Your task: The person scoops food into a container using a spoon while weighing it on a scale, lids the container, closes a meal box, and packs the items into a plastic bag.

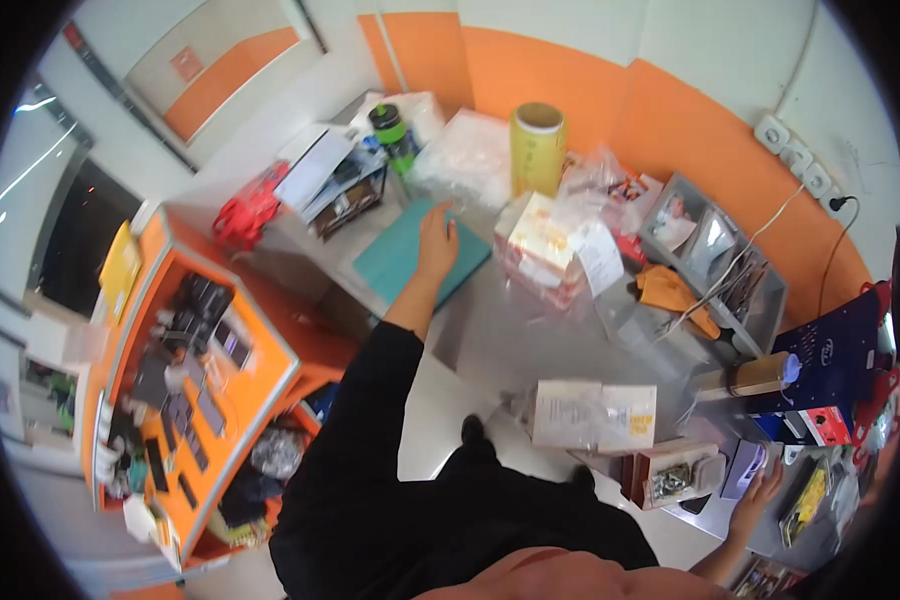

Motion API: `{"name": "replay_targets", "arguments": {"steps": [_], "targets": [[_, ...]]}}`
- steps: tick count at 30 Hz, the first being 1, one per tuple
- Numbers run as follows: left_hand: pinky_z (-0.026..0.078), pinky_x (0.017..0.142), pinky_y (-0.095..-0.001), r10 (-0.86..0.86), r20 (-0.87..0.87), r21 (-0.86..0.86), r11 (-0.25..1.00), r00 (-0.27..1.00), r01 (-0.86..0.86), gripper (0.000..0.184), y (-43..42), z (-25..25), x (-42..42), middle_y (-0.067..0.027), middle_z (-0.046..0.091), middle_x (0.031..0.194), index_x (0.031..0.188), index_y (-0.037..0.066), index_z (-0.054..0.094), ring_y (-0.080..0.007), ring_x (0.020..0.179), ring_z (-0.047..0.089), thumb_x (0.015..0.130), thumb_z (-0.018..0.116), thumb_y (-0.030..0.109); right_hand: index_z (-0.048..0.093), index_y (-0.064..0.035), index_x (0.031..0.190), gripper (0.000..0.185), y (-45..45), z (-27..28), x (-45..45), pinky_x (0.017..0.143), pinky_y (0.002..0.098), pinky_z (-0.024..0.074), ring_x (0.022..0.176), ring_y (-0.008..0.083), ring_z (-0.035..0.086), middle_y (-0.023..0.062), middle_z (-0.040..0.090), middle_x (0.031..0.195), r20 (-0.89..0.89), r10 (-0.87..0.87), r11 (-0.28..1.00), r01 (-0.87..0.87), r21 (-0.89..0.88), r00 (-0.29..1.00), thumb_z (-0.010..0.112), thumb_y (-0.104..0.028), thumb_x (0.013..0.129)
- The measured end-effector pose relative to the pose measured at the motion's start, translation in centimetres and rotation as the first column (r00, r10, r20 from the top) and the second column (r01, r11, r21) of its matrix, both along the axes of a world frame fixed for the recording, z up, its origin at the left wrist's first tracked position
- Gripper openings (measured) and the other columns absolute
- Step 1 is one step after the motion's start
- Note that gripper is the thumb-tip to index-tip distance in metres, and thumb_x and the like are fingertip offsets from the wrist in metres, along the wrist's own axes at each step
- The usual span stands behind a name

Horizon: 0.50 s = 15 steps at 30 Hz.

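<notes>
My left hand (436,240) is stretched out over a teal board (380,262) that lies on the grey metal table (470,340). Its fingers reach toward the board's far edge, apart as far as I can make out, with nothing visible held. My right hand (755,500) is low at the right, beside a small purple and white box (745,468). Its fingers are spread, and I see nothing in it; whether it touches the box, I cannot tell. Close by stands an open box of small metallic items (675,482).
Behind the board are a green and black bottle (392,135) and a yellow roll (538,150). Plastic-wrapped boxes (545,250) and a grey divided tray (760,300) line the wall side. A white carton (594,415) sits nearer me. An orange shelf unit (260,370) stands left.
</notes>
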<state>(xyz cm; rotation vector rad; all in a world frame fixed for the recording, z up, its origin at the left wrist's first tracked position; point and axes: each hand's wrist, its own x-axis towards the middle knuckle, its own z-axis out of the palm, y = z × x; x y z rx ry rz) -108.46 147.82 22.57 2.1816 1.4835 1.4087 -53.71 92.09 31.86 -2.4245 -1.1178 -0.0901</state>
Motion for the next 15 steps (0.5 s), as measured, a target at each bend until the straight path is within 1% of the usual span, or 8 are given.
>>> {"name": "replay_targets", "arguments": {"steps": [4, 6, 7, 8, 9, 10, 12, 15], "targets": [[0.035, 0.106, -0.0471, -0.142, -0.007, 0.034, 0.989, 0.990, 0.142, 0.051, 15.2, -1.4, 1.8, -0.0198, 0.048, 0.135, 0.130, 0.006, 0.048, -0.0373, 0.125, 0.044, 0.080, 0.049, -0.007, 0.032, -0.0013, 0.142, 0.049, -6.4, 3.2, -4.5, 0.109, 0.0427, 0.0262, 0.136, 0.0317, 0.029, 0.0179, 0.031, 0.145, 0.075, -0.211, 0.976, 0.206, 0.068, 0.975, 0.037, -0.030, 0.103], [0.037, 0.105, -0.0465, -0.040, -0.235, 0.086, 0.994, 0.971, 0.062, 0.058, 21.1, -4.0, 2.0, -0.0159, 0.045, 0.140, 0.133, 0.013, 0.048, -0.0362, 0.126, 0.043, 0.080, 0.046, -0.009, 0.035, -0.0032, 0.141, 0.050, -12.8, 2.6, -4.8, 0.105, 0.0441, 0.0312, 0.129, 0.0302, 0.036, 0.0160, 0.035, 0.142, 0.219, -0.265, 0.962, 0.273, -0.004, 0.939, 0.039, -0.035, 0.102], [0.041, 0.103, -0.0450, 0.004, -0.420, -0.040, 0.999, 0.907, -0.023, 0.063, 22.4, -4.9, 1.9, -0.0116, 0.041, 0.145, 0.136, 0.022, 0.047, -0.0329, 0.127, 0.043, 0.080, 0.044, -0.008, 0.037, -0.0054, 0.140, 0.052, -16.3, 2.3, -5.1, 0.101, 0.0452, 0.0359, 0.126, 0.0290, 0.040, 0.0144, 0.037, 0.141, 0.285, -0.258, 0.958, 0.282, -0.047, 0.923, 0.039, -0.039, 0.101], [0.046, 0.098, -0.0439, -0.040, -0.502, -0.211, 0.974, 0.864, -0.077, 0.060, 23.3, -4.9, 1.7, -0.0082, 0.042, 0.145, 0.138, 0.028, 0.046, -0.0303, 0.125, 0.047, 0.084, 0.044, -0.001, 0.041, -0.0085, 0.138, 0.054, -18.2, 1.9, -7.1, 0.092, 0.0441, 0.0403, 0.116, 0.0268, 0.046, 0.0115, 0.042, 0.137, -0.050, -0.425, 0.897, 0.428, 0.113, 0.904, 0.040, -0.046, 0.099], [0.049, 0.091, -0.0425, -0.021, -0.626, -0.227, 0.961, 0.780, -0.157, 0.056, 24.2, -5.2, 1.7, -0.0068, 0.049, 0.139, 0.139, 0.029, 0.044, -0.0290, 0.117, 0.055, 0.088, 0.043, 0.006, 0.045, -0.0116, 0.135, 0.055, -20.1, 1.6, -9.2, 0.083, 0.0430, 0.0447, 0.107, 0.0245, 0.052, 0.0086, 0.047, 0.134, -0.365, -0.510, 0.744, 0.612, 0.268, 0.779, 0.040, -0.052, 0.098], [0.050, 0.088, -0.0414, -0.070, -0.702, -0.299, 0.932, 0.709, -0.204, 0.049, 23.8, -4.5, 1.9, -0.0044, 0.060, 0.126, 0.135, 0.030, 0.049, -0.0271, 0.106, 0.062, 0.090, 0.044, 0.013, 0.046, -0.0121, 0.135, 0.055, -21.5, 1.7, -10.8, 0.082, 0.0422, 0.0447, 0.105, 0.0239, 0.053, 0.0080, 0.047, 0.133, -0.507, -0.563, 0.610, 0.742, 0.277, 0.653, 0.040, -0.052, 0.097], [0.050, 0.084, -0.0412, -0.048, -0.711, -0.285, 0.932, 0.702, -0.225, 0.034, 24.3, -5.6, 2.0, -0.0055, 0.068, 0.108, 0.120, 0.026, 0.062, -0.0243, 0.100, 0.065, 0.091, 0.046, 0.018, 0.047, -0.0129, 0.133, 0.056, -24.3, 2.1, -13.2, 0.079, 0.0406, 0.0449, 0.101, 0.0228, 0.054, 0.0070, 0.049, 0.131, -0.587, -0.640, 0.489, 0.852, 0.186, 0.496, 0.041, -0.054, 0.096], [0.051, 0.081, -0.0422, 0.016, -0.770, -0.241, 0.918, 0.637, -0.314, 0.023, 25.7, -2.8, 2.2, -0.0085, 0.070, 0.097, 0.101, 0.020, 0.070, -0.0238, 0.101, 0.064, 0.091, 0.049, 0.021, 0.049, -0.0142, 0.131, 0.056, -27.0, 2.0, -15.3, 0.075, 0.0383, 0.0450, 0.095, 0.0211, 0.055, 0.0054, 0.051, 0.129, -0.621, -0.658, 0.447, 0.884, 0.133, 0.426, 0.041, -0.057, 0.095]]}}
